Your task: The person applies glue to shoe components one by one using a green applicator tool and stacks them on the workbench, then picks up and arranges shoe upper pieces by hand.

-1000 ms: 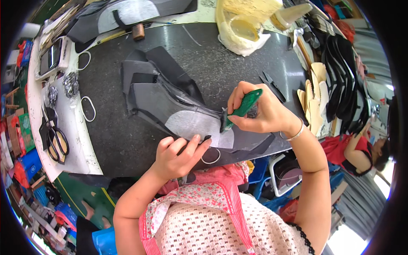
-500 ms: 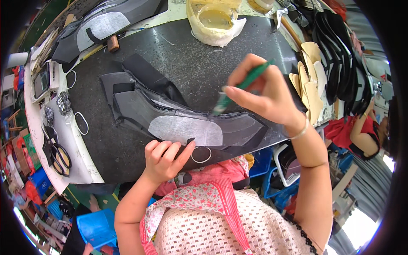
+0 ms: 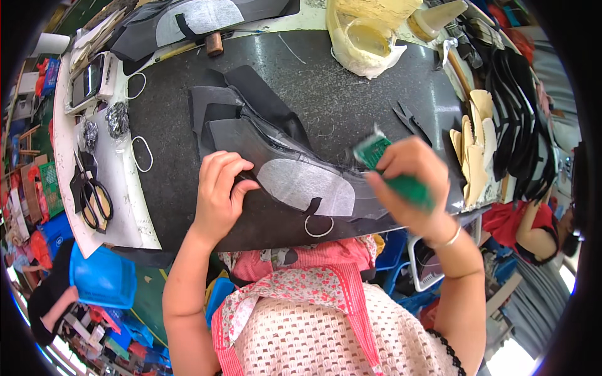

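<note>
On the dark bench top [image 3: 301, 81] lies a curved, folded black workpiece [image 3: 232, 135] of leather-like material, with a pale grey rounded patch [image 3: 307, 185] and a small black tab [image 3: 315, 205]. My left hand [image 3: 219, 191] pinches its near left edge between thumb and fingers. Closed around a green brush-like tool [image 3: 373, 150], my right hand [image 3: 414, 182] is above the right end of the piece and hides part of it. Motion blurs the tool, so whether it touches the piece is unclear. Thin-bladed black scissors [image 3: 412, 122] lie just beyond this hand.
A cream-crusted pot [image 3: 370, 47] stands at the back, a similar black piece [image 3: 200, 17] at the far left. Black-handled scissors [image 3: 94, 203] and a small device [image 3: 91, 80] sit left. Tan scalloped pieces [image 3: 476, 150] and stacked black parts [image 3: 517, 113] lie right. Another person [image 3: 533, 232] is beyond.
My left hand has moved from beside the black tab to the workpiece's left edge. My right hand has come down and to the right with the green tool, uncovering the thin scissors. The view has shifted.
</note>
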A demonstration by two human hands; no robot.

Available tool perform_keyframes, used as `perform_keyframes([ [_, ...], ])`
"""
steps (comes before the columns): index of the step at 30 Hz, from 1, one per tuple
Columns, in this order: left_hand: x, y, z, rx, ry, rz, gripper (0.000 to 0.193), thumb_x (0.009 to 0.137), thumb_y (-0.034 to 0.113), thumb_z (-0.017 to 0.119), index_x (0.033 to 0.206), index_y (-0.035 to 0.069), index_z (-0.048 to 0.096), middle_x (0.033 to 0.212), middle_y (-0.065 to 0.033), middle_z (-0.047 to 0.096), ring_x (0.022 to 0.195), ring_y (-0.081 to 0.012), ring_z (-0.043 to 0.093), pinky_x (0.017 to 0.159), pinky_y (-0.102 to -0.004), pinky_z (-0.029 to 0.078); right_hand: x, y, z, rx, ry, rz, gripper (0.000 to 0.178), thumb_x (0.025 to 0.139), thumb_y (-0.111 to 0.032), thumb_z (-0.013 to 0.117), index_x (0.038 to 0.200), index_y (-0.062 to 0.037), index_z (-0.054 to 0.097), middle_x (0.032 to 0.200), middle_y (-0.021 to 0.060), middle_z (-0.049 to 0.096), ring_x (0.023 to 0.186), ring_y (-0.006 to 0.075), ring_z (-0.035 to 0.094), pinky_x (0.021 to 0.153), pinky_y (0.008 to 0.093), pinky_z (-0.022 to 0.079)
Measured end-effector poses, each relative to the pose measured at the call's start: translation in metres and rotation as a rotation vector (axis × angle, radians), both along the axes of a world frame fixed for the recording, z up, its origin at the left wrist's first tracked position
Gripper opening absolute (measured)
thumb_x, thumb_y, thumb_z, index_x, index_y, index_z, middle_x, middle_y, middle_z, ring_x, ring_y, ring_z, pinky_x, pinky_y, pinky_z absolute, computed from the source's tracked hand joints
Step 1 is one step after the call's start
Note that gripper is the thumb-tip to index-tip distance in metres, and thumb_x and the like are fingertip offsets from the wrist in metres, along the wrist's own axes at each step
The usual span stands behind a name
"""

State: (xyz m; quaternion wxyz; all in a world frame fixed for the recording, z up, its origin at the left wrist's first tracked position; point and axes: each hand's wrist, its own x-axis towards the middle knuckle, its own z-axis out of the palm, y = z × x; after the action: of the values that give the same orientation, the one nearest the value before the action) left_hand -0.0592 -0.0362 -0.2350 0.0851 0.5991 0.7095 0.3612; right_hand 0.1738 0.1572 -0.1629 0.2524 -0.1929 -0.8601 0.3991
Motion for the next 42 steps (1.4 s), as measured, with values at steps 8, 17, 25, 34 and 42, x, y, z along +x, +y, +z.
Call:
perform_keyframes([
  [8, -0.009, 0.005, -0.001, -0.046, 0.101, -0.115, 0.025, 0.067, 0.000, 0.072, 0.087, 0.005, 0.057, 0.092, -0.0068, 0.058, 0.090, -0.0271, 0.056, 0.079, -0.0382, 0.043, 0.009, -0.063, -0.028, 0.383, -0.319, 0.034, 0.054, 0.064, -0.029, 0.083, 0.106, -0.0021, 0.063, 0.115, 0.0160, 0.040, 0.103, 0.0360, 0.040, 0.089, 0.0474, 0.035],
  [17, -0.004, -0.079, 0.055, -0.522, 0.052, -0.520, 0.020, 0.074, 0.014, 0.073, 0.069, 0.008, 0.054, 0.070, -0.0026, 0.048, 0.070, -0.0224, 0.051, 0.067, -0.0365, 0.043, 0.005, -0.062, -0.020, 0.468, -0.410, 0.011, 0.053, 0.066, -0.030, 0.083, 0.105, -0.0005, 0.064, 0.114, 0.0170, 0.041, 0.098, 0.0349, 0.043, 0.087, 0.0467, 0.034],
  [25, 0.052, -0.039, 0.033, 0.198, 0.338, -0.341, 0.016, 0.082, 0.025, 0.070, 0.086, 0.010, 0.065, 0.090, -0.0043, 0.062, 0.086, -0.0206, 0.060, 0.074, -0.0346, 0.051, 0.000, -0.037, -0.009, 0.312, -0.297, 0.053, 0.022, 0.076, -0.006, 0.066, 0.094, 0.0065, 0.061, 0.111, 0.0198, 0.045, 0.097, 0.0352, 0.046, 0.087, 0.0426, 0.036],
  [34, 0.070, 0.025, 0.018, 0.233, 0.556, -0.280, 0.027, 0.078, 0.017, 0.061, 0.102, 0.012, 0.072, 0.109, 0.0013, 0.061, 0.098, -0.0146, 0.050, 0.084, -0.0325, 0.040, -0.007, -0.034, -0.010, 0.266, -0.221, -0.022, 0.012, 0.068, 0.003, 0.063, 0.080, 0.0044, 0.058, 0.105, 0.0166, 0.047, 0.096, 0.0336, 0.047, 0.085, 0.0400, 0.039],
  [42, 0.068, 0.002, -0.004, 0.201, 0.581, -0.238, 0.032, 0.079, 0.030, 0.068, 0.109, 0.018, 0.071, 0.115, 0.0017, 0.061, 0.102, -0.0149, 0.053, 0.086, -0.0333, 0.043, 0.006, -0.033, 0.070, 0.318, -0.267, -0.094, 0.020, 0.060, 0.004, 0.065, 0.080, 0.0048, 0.062, 0.096, 0.0167, 0.046, 0.087, 0.0336, 0.046, 0.077, 0.0409, 0.041],
])
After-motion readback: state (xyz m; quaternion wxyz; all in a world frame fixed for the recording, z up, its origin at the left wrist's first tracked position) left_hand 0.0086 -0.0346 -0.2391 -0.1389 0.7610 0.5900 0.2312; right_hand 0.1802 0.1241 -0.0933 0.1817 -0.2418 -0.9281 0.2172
